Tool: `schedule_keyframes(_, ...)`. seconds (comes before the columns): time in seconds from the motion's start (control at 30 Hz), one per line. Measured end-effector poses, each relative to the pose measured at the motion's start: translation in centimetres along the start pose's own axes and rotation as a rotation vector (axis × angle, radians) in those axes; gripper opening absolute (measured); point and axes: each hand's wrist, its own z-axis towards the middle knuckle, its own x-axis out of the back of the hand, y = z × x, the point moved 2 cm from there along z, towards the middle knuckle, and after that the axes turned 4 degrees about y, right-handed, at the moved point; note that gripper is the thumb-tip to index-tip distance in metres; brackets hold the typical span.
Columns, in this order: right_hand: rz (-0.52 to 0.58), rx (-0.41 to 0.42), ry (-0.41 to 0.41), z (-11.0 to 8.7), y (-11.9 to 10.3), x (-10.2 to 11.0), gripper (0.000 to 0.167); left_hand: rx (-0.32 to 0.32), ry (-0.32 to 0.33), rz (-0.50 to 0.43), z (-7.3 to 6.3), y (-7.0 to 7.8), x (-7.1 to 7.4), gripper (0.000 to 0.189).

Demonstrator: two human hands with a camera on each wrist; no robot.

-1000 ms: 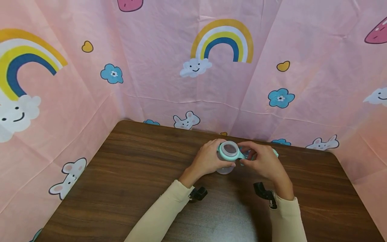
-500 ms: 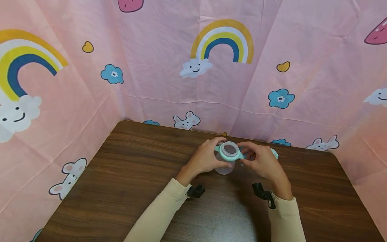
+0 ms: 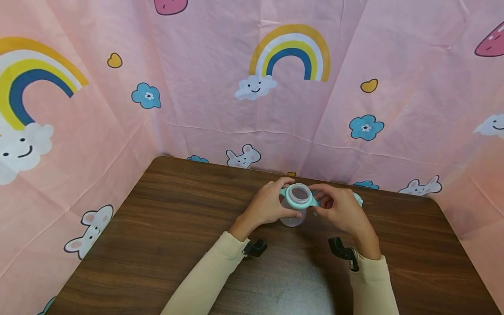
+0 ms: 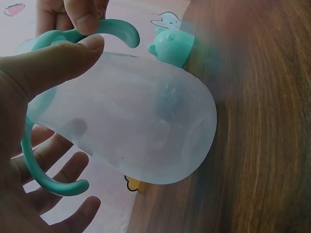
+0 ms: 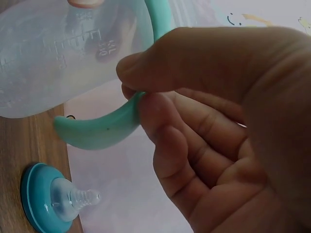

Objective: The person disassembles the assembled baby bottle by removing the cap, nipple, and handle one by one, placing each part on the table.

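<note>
A translucent baby bottle (image 3: 292,218) stands upright on the table with its top uncovered. A mint-green two-handled ring (image 3: 300,203) sits around its neck; one curved handle (image 4: 56,184) hangs down at each side. My left hand (image 3: 267,203) holds the bottle near the neck, thumb across the near side and fingers behind. With thumb and forefinger, my right hand (image 3: 341,209) pinches the other handle (image 5: 99,128). In the right wrist view a teal collar with a clear teat (image 5: 46,199) rests on the table beyond the bottle.
A mint cap with small animal ears (image 4: 172,47) stands on the table behind the right hand, partly hidden in the head view. The brown wooden table (image 3: 177,218) meets a pink patterned cloth (image 3: 204,87) at its back and sides.
The left hand has shifted slightly left, and the ring's left handle shows more beside its fingers. The right hand keeps its pinch and has barely moved.
</note>
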Motion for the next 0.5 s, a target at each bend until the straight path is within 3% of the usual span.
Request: schedule_keyframes(0.5,0.01,-0.01,0.015,-0.06,-0.36,0.33,0.048,-0.022,0.022,0.016,0.02,-0.23,-0.13,0.096)
